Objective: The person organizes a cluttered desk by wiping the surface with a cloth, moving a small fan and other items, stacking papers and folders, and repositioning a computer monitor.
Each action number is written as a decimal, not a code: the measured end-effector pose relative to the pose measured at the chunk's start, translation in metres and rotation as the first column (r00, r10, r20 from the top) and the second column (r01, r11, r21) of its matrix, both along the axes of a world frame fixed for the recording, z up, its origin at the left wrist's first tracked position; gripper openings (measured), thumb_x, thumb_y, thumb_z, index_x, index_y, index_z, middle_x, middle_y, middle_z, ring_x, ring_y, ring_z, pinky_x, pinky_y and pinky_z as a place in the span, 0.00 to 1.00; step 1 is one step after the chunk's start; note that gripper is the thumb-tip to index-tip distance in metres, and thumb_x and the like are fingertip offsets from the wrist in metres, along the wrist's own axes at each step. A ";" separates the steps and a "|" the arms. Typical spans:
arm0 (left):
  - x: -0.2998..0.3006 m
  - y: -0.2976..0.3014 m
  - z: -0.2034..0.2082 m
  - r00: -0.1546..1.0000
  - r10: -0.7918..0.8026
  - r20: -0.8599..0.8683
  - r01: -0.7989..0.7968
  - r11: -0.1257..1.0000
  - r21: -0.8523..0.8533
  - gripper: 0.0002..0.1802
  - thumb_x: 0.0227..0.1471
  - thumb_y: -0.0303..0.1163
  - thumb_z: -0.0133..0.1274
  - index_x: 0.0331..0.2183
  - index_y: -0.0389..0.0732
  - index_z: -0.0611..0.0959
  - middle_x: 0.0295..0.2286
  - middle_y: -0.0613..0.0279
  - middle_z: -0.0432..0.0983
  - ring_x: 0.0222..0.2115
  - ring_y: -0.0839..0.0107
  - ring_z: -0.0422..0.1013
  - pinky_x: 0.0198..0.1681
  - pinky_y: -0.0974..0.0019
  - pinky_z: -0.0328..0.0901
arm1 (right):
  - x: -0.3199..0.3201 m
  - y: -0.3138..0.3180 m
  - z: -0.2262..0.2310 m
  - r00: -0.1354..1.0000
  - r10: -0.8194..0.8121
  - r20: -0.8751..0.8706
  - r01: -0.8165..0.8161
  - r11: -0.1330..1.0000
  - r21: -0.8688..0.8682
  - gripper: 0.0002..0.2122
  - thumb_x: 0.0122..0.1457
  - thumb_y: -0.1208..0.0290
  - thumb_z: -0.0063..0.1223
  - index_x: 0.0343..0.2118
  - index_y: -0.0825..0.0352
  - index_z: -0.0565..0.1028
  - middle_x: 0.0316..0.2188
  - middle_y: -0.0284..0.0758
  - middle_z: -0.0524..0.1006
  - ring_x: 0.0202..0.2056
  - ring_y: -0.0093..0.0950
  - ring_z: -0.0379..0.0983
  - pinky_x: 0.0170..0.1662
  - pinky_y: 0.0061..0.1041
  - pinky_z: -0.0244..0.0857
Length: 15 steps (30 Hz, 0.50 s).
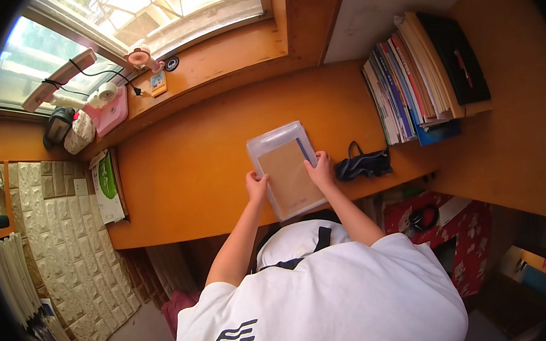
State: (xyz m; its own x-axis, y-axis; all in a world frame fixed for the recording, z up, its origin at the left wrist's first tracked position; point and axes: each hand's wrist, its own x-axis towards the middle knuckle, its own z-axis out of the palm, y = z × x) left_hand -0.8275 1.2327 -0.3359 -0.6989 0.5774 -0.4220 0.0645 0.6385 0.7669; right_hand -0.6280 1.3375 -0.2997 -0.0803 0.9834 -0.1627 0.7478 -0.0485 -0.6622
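Between my two hands is a clear plastic document case [257, 147] with a brown kraft-coloured notebook or pad [291, 175] showing inside it. A dark blue strip runs along the notebook's upper right edge. My left hand [257, 186] grips the case's left side, thumb on top. On the right side my right hand [319, 169] holds it the same way, thumb over the front. The case is tilted slightly, over the near edge of the wooden desk [176, 179]. Fingers beneath the case are hidden.
A dark pencil pouch [363, 164] lies right of my right hand. Books and folders [408, 81] stand at the desk's right end. A calendar-like booklet [108, 185] leans at the left. The sill holds a pink lamp [110, 110], a small fan [141, 57] and a power strip [60, 78].
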 end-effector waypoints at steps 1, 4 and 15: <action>0.002 0.007 0.015 0.991 0.019 0.129 -0.015 0.999 -0.032 0.26 0.40 0.32 0.64 0.41 0.36 0.72 0.30 0.59 0.74 0.30 0.67 0.72 0.32 0.66 0.68 | 0.000 0.002 -0.005 0.999 -0.005 -0.036 0.002 0.997 -0.078 0.25 0.44 0.59 0.63 0.40 0.69 0.68 0.40 0.45 0.69 0.46 0.43 0.64 0.50 0.37 0.58; 0.001 0.020 0.059 0.861 0.052 0.506 -0.010 0.996 -0.086 0.28 0.40 0.31 0.64 0.44 0.35 0.71 0.34 0.56 0.75 0.35 0.65 0.73 0.37 0.64 0.68 | -0.005 0.006 -0.008 0.999 -0.033 -0.039 0.025 0.983 -0.183 0.29 0.41 0.56 0.65 0.41 0.71 0.67 0.42 0.47 0.69 0.47 0.43 0.63 0.51 0.38 0.58; 0.022 0.016 0.164 0.858 -0.430 0.280 0.276 0.846 0.456 0.27 0.38 0.16 0.60 0.44 0.39 0.72 0.40 0.60 0.72 0.41 0.69 0.69 0.44 0.65 0.66 | 0.042 0.034 0.098 0.557 0.097 -0.825 -0.485 0.844 -0.229 0.21 0.46 0.80 0.63 0.44 0.67 0.68 0.41 0.33 0.73 0.43 0.24 0.69 0.49 0.22 0.62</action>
State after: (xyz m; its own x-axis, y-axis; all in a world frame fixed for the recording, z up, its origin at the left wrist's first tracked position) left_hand -0.8055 1.2484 -0.1720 -0.2577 0.9219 -0.2893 -0.1009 0.2721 0.9570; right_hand -0.5861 1.3719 -0.2015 -0.6317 0.7361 -0.2431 -0.0060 -0.3182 -0.9480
